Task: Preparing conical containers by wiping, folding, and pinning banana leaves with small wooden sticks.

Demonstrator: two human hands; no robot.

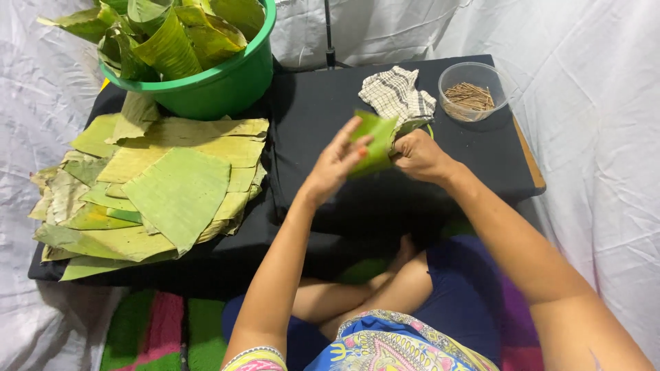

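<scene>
**A:** What are the hands doing?

**B:** Both hands meet above a low black table (481, 148), seen from over the person's shoulders. Between them is a folded piece of green banana leaf (375, 141), held up off the tabletop. The left hand (337, 161) presses against the leaf's left side, fingers stretched out along it with the thumb across the front. The right hand (419, 154) is clenched around the leaf's right edge, gripping it from the side.

**A:** So the leaf is touching both hands?

**B:** Yes. It sits wedged between them, its upper point rising just above the fingertips.

**A:** What lies around them?

**B:** Just behind the leaf, on the table, is a crumpled white cloth with dark checks (397, 93). To its right stands a clear round plastic tub of thin brown wooden sticks (471, 93). Well to the left is a broad stack of flat, yellow-green banana leaf sheets (172, 185), and behind that stack a green plastic bucket (220, 86) packed with more rolled leaves.

**A:** And the person?

**B:** Seated cross-legged at the table's near edge, in dark blue and patterned clothing. White fabric hangs all around.
</scene>
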